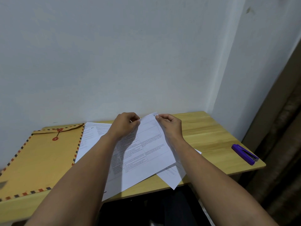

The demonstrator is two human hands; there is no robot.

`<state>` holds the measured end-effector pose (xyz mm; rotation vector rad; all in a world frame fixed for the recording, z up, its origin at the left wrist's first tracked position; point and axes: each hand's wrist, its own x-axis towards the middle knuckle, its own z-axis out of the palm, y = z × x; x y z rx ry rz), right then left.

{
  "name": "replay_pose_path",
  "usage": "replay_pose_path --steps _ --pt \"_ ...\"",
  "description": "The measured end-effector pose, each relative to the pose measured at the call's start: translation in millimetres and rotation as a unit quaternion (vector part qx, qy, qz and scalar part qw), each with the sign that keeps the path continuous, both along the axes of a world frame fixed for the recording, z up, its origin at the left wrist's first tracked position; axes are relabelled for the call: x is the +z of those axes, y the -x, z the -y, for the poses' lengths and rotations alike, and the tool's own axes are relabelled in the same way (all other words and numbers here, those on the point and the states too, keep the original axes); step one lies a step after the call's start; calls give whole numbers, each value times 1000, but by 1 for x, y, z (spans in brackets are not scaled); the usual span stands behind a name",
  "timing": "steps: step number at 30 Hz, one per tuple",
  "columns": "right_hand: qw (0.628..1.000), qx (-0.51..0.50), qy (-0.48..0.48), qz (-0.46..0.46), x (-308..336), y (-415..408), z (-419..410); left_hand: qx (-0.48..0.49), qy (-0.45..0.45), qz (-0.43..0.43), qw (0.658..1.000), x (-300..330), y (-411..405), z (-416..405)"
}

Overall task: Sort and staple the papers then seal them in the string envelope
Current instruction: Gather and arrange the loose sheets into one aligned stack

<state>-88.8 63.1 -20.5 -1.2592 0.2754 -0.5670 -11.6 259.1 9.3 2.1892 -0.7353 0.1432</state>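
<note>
Both hands are up over the far side of the bench (211, 132), pinching the far edge of one printed sheet (149, 144). L hand (125, 125) has fingers curled narrow on the sheet's far-left part. R hand (169, 123) grips the far-right corner w/ thumb and fingertips (157, 117), rest of the fingers tucked in. The edge between the hands is lifted off the pile, while the sheet's near part slopes down onto the other papers (172, 176).

Those papers lie loose under and between both forearms, fanned at diff angles; one corner sticks out past the bench's near edge, below the R forearm. Another sheet (91, 136) shows to the left of the L hand, w/ small print too fine to read.

String envelope (42, 159) lies flat well left of the L hand, its right edge touching or just overlapping the paper pile. It's brown w/ a striped border and two red discs (57, 134) near its flap; flap looks shut.

Purple stapler (245, 154) sits well right of the R hand, near the bench's right edge, apart from all papers.
</note>
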Motion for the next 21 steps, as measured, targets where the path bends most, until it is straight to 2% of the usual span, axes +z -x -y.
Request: replay_pose_path --steps 11,15,19,21 --pt "1000 7 12 -3 -2 0 -1 -2 7 -2 1000 -1 -3 0" --pt "995 58 75 3 -14 -2 -2 30 29 18 999 6 -9 -5" --pt "977 60 203 -17 -16 -2 1 61 26 47 997 16 -17 -13" --pt "975 69 209 -24 -16 -3 0 62 18 60 996 19 -18 -16"
